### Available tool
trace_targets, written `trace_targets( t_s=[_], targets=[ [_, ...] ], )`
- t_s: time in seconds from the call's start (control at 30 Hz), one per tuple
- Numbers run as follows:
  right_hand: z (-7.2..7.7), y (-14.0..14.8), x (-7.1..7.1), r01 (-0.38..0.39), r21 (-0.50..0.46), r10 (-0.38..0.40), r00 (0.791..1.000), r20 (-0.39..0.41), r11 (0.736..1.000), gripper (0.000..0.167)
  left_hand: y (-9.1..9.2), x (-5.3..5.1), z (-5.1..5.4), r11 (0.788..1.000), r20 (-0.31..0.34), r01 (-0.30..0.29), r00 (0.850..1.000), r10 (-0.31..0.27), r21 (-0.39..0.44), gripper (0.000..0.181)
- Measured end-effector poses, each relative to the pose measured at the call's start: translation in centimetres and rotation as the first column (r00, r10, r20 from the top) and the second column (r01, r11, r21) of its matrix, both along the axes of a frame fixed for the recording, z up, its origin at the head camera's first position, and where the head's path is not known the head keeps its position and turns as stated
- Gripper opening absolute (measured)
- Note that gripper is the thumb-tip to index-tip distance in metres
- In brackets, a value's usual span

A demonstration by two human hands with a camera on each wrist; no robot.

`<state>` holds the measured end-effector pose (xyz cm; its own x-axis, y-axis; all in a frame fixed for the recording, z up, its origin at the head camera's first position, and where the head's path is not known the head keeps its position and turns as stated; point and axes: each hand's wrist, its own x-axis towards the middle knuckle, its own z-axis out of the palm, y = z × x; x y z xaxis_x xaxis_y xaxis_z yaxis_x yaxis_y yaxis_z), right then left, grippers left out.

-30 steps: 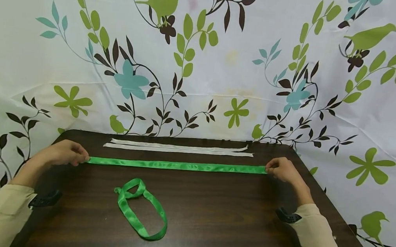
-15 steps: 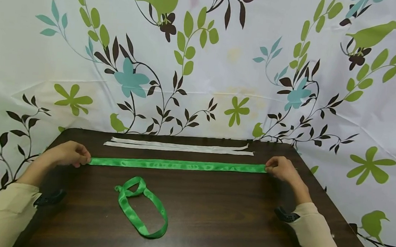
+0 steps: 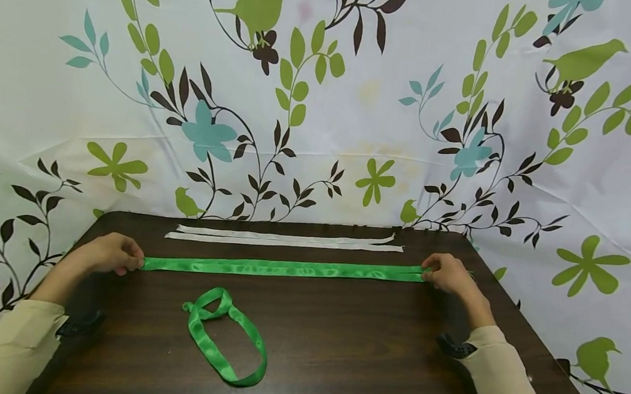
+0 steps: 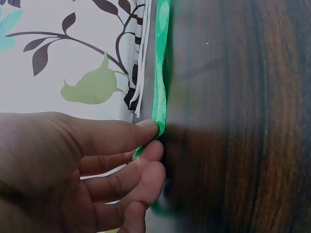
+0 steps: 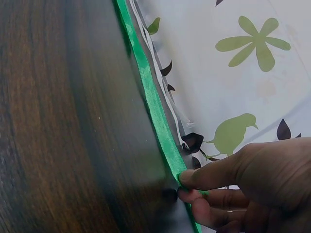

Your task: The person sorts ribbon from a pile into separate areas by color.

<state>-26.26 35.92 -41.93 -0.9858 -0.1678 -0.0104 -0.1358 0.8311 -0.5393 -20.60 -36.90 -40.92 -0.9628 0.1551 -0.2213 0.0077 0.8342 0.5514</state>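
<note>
A long green satin ribbon (image 3: 281, 268) stretches almost straight across the dark table between two hands. My left hand (image 3: 113, 254) pinches its left end between thumb and fingertips; in the left wrist view the ribbon (image 4: 161, 63) runs away from the thumb. At the other end my right hand (image 3: 448, 274) pinches the ribbon, which parts into two strands just before the fingers. In the right wrist view some green ribbon (image 5: 163, 136) also shows past the fingertips. A second green ribbon (image 3: 250, 329), looped with a small knot-like end, lies nearer on the table.
Two white ribbons (image 3: 283, 242) lie side by side near the back edge of the dark wooden table (image 3: 364, 351). Behind the table hangs a white cloth (image 3: 323, 179) printed with leaves, flowers and birds.
The left hand has shifted slightly right. Near the right hand the ribbon, single before, now shows two strands, and a bit of green appears beyond that hand.
</note>
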Motion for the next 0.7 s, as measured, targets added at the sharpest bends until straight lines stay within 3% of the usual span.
trace_targets(
  t_s=[0.2,0.43,0.7],
  targets=[
    [0.3,0.0,0.2,0.023,0.017,-0.023,1.0,0.007,1.0,0.02,0.3,0.2,0.1,1.0,-0.023,-0.01,1.0,0.01,-0.015,0.016],
    [2.0,-0.6,0.7,0.078,0.044,-0.079,0.997,0.005,0.996,0.023,0.7,0.3,0.5,0.995,-0.071,-0.061,0.996,0.055,-0.076,0.027],
    [4.2,-1.8,1.7,0.019,0.039,-0.018,1.0,-0.019,0.999,0.031,1.3,0.4,1.2,0.983,-0.155,-0.112,0.984,0.089,-0.147,0.037]
  ],
)
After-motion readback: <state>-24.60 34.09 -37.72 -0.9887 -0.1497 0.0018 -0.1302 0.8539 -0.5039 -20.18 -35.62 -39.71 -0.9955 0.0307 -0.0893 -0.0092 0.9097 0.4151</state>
